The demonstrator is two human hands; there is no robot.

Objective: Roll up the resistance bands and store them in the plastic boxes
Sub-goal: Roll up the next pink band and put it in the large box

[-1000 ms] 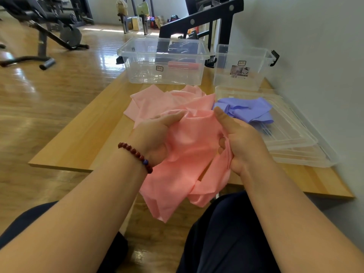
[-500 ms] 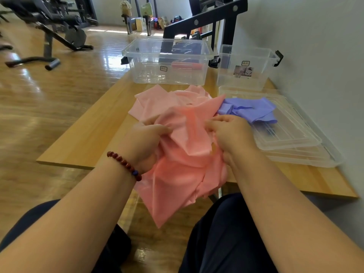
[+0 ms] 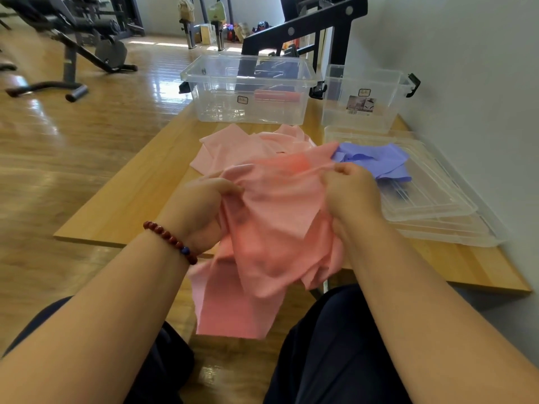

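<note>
– Centre frame, over the near edge of the table (image 3: 131, 199): what have the hands got?
– One pink band (image 3: 277, 223), crumpled. Left hand (image 3: 204, 205) clenched on a bunch of it at its left side. Right hand (image 3: 350, 193) pinching its top edge, fingers curled. The lower part hangs off the table edge toward the lap.
– Why held so?
– My reading: the top edge is drawn between the two grips to find a straight end, so rolling can start. Not yet rolled.
– Other bands?
– More pink sheet (image 3: 233, 147) lies loose on the table just behind, upper centre. One piece or several, cannot tell. One purple band (image 3: 376, 158) is heaped on the lids (image 3: 437, 205), right of centre, just beside the held band's corner.
– Boxes?
– Two, clear, at the far table edge: large box (image 3: 248, 112) upper centre, small box (image 3: 364, 118) upper right, side by side. One pink roll (image 3: 277, 97) already lies in the large one.
– Lids?
– Two by my count, stacked flat at the right by the wall. Likely parked there so both boxes are open for rolls to drop in.
</note>
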